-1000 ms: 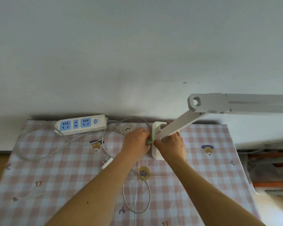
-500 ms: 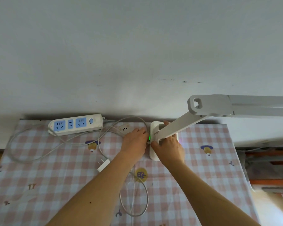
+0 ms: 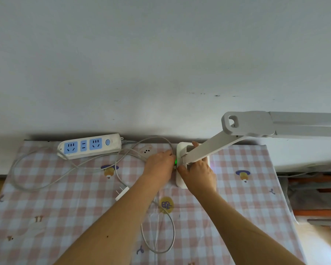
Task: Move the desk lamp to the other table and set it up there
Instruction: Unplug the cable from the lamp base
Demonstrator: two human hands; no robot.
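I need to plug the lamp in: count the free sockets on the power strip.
3, all on the power strip at the table's back left: left socket, narrow middle socket, right socket beside the round button. None looks hidden.

Our two arms reach up from 7 and 5 o'clock and meet in the middle. Our left hand (image 3: 160, 165) lies knuckles up, fingers curled toward 3 o'clock. Maybe they pinch something small, but they hide it. Our right hand (image 3: 198, 174) grips the lamp base (image 3: 181, 150), thumb toward 9 o'clock, fingertips (image 3: 195, 144) peeking out at 12 o'clock.
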